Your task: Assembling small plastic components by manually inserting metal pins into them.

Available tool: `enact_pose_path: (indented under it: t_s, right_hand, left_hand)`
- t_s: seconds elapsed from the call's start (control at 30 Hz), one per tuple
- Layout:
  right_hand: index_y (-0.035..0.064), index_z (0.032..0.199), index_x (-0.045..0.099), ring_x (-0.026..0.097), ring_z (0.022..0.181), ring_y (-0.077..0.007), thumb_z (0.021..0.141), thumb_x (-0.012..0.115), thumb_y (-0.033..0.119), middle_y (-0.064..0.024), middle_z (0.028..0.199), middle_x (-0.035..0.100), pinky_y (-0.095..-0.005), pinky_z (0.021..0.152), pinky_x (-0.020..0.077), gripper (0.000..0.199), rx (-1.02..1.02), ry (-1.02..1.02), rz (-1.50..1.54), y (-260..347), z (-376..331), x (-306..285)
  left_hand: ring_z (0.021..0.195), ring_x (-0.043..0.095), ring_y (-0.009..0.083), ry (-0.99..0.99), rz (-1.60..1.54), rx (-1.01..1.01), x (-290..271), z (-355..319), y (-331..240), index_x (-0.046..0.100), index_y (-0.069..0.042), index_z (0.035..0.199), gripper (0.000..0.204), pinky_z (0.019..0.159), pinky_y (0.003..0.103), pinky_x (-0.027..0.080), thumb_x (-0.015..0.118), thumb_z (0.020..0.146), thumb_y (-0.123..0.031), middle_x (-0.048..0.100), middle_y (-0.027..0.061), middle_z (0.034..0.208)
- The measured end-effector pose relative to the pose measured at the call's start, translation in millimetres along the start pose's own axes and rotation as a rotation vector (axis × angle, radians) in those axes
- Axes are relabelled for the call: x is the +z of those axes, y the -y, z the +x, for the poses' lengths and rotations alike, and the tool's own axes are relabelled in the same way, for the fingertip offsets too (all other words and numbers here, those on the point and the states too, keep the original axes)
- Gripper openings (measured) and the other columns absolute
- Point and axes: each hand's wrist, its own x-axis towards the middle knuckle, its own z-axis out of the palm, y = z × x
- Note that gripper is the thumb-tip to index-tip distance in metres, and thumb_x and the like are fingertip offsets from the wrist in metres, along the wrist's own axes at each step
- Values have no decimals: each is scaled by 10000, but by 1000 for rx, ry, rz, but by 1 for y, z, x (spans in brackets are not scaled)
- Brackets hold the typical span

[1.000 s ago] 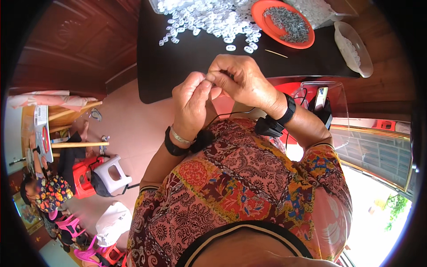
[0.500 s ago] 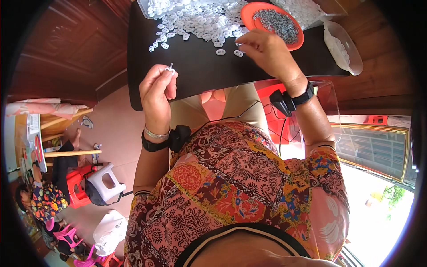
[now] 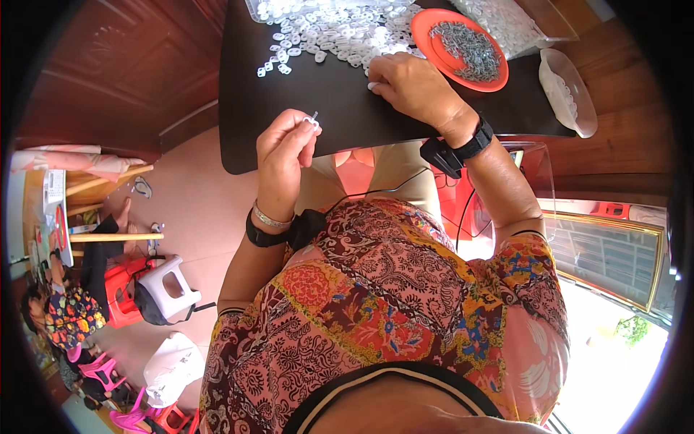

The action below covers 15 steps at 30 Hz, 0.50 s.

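Note:
My left hand (image 3: 280, 152) is raised over the table's near edge, its thumb and fingers pinching a small white plastic piece (image 3: 311, 124). A thin metal screw (image 3: 314, 115) stands up out of that piece. My right hand (image 3: 419, 88) is low over the black table with bent fingers, closed at a small white oval plastic piece (image 3: 372, 85). Its fingertips are partly hidden behind the hand. Just beyond lies a heap of loose white oval plastic pieces (image 3: 347, 40), each with holes.
An orange-red plate (image 3: 425, 42) of metal screws lies right of the heap. A clear bag of white pieces (image 3: 499, 25) and a translucent scoop-like container (image 3: 582, 119) are farther right. At the back sits a clear tray (image 3: 253, 11). Stools (image 3: 168, 289) and people are at left.
My right hand has come left and down onto the white pieces lying at the front of the heap. My left hand still grips its piece, slightly farther right; the whole view has shifted a little.

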Motion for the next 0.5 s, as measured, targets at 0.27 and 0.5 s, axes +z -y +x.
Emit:
enact_pose_path:
  t_s: [0.27,0.5]
  right_hand:
    - [28,1017,621,577,749,-79,866,655,118,-26,849,655,-219,702,466,179,388,19,1304,30,-13,-8]
    - [36,1010,628,577,750,-78,863,662,120,-24,857,653,-208,732,481,173,570,35,1711,56,-28,1]
  left_hand:
    - [532,365,31,75,6,-13,12,-7,-10,567,6,812,199,497,187,285,500,921,-146,461,-23,619]
    - [544,372,26,120,51,-18,23,-9,-14,561,7,823,195,498,187,298,503,925,-149,466,-20,636]
